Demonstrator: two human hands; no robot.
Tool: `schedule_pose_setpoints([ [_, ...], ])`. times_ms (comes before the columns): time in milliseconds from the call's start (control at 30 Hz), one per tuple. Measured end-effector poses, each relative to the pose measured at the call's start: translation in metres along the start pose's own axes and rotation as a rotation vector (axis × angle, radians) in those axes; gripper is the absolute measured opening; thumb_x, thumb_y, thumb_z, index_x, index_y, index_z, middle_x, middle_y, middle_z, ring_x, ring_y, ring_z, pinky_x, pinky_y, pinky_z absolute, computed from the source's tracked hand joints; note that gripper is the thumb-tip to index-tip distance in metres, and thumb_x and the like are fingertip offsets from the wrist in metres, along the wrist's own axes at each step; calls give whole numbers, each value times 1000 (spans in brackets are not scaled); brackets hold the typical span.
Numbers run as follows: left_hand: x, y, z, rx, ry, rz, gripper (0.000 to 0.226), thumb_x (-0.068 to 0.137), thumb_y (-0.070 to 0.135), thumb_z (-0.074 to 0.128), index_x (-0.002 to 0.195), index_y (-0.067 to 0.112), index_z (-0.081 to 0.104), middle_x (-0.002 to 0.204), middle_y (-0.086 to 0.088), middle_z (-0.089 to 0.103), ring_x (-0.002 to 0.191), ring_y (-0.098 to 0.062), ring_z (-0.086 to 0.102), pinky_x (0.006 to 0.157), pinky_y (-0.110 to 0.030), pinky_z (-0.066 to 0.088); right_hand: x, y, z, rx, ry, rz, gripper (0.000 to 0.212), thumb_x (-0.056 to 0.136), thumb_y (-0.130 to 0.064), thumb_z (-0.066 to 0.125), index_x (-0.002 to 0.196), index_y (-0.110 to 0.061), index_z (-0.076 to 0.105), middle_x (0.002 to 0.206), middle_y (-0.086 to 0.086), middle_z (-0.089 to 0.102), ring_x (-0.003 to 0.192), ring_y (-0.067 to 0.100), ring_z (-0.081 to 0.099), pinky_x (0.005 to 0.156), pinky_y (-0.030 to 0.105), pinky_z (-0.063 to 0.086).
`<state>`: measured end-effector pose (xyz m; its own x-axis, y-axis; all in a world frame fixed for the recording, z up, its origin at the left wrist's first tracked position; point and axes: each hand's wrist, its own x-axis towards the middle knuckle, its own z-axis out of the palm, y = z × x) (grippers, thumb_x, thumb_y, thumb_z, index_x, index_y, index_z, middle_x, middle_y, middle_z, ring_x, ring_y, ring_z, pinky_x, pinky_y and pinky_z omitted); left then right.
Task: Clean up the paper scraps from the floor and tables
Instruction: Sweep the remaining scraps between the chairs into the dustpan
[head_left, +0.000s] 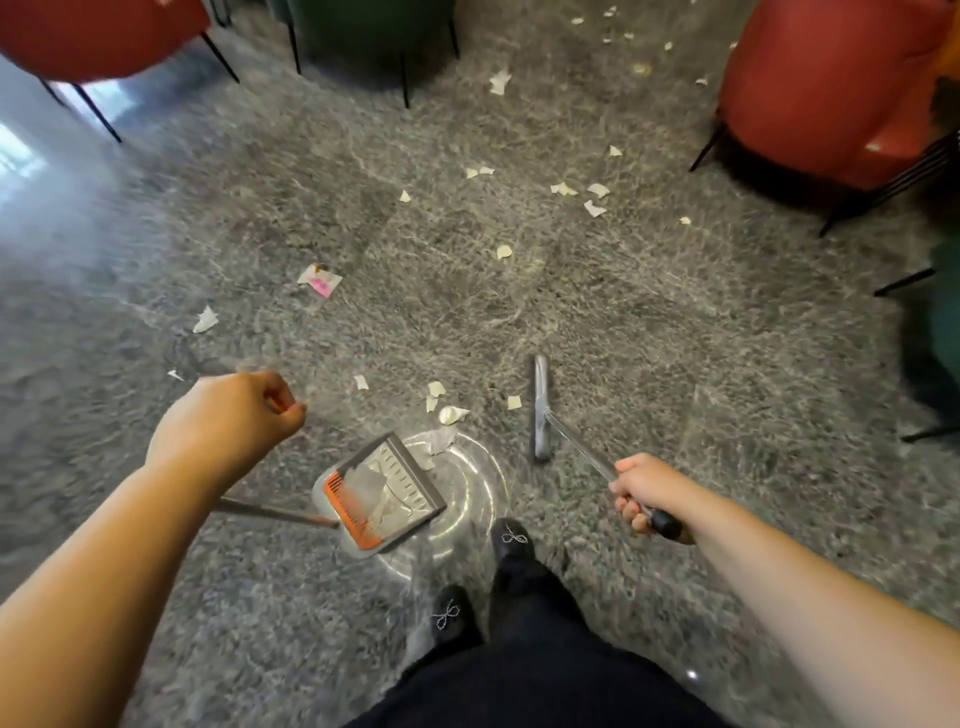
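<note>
Gripping broom (540, 410) handle, your right hand (644, 491) lower right; left hand (228, 415) curled round dustpan (382, 493) handle, paper scraps (449, 413) just above pan.

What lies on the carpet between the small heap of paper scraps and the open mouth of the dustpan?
Nothing visible: only bare grey carpet separates the white paper scraps from the grey dustpan.

A grey speckled floor (467, 291) fills the frame. Red chairs (98, 36) on thin black legs stand at the upper left and upper right (831, 88), a green chair (374, 31) between them. Daylight glares at the left edge.
</note>
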<state>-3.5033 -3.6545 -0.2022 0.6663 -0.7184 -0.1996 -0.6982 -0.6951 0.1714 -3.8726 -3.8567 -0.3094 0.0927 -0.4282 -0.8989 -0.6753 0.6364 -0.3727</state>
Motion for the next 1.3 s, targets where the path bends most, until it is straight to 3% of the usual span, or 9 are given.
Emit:
schedule_pose_setpoints([
  [167,8,-6,7,-8,-4,-129,21,81,44,66,67,30,58,66,7,57,69,-20,52,61,-29,41,20,-32,-7,-81,7,10,41,95,7,34,135,0,36,57,8,36,26,8,29,35,9,27],
  [300,16,-2,19,-10,-17,-196,18,82,44,65,71,31,61,75,2,64,73,-24,55,63,-30,42,45,-61,-9,-194,0,-4,42,92,9,35,135,8,34,55,9,37,25,10,30,33,11,29],
  [367,19,1,25,7,-22,-217,16,83,45,63,74,31,63,81,-1,67,78,-26,59,63,-30,43,58,-74,-9,-262,-19,-14,35,92,9,35,126,8,43,54,9,38,27,11,31,33,11,29],
  [433,23,2,27,9,-22,-241,17,83,47,63,76,31,63,84,-2,68,81,-28,61,64,-30,44,67,-87,-7,-294,-41,-5,25,92,7,33,105,-4,52,54,9,38,28,10,31,34,11,28],
  [500,29,2,25,-5,-24,-252,16,83,47,64,78,31,64,85,-3,68,83,-28,61,66,-31,47,73,-100,-3,-324,-59,-1,22,91,5,31,88,-11,46,55,8,39,30,10,32,35,12,28],
  [600,36,2,23,-13,-15,-265,16,82,45,65,77,30,64,83,-2,66,84,-27,61,66,-31,46,84,-119,8,-417,-80,-24,23,91,4,32,80,-13,43,56,9,40,34,11,34,35,13,30],
  [800,42,-7,25,10,-26,-277,21,84,50,61,72,34,55,82,-3,65,79,-25,56,61,-29,40,91,-136,42,-675,-151,-102,22,89,0,29,91,-17,43,60,9,43,38,13,38,38,17,34],
  [967,37,-13,27,32,-7,-281,20,84,51,60,75,34,56,84,-3,66,83,-27,60,61,-30,43,90,-133,73,-890,-210,-130,34,87,-5,30,116,-23,34,64,10,49,41,16,42,40,20,37],
  [1300,18,-32,33,6,-5,-309,22,86,52,57,83,31,63,86,-3,66,80,-29,63,59,-28,43,48,-109,127,-1052,-371,-139,43,87,-3,29,125,-24,31,66,10,51,51,19,43,46,26,36],
])
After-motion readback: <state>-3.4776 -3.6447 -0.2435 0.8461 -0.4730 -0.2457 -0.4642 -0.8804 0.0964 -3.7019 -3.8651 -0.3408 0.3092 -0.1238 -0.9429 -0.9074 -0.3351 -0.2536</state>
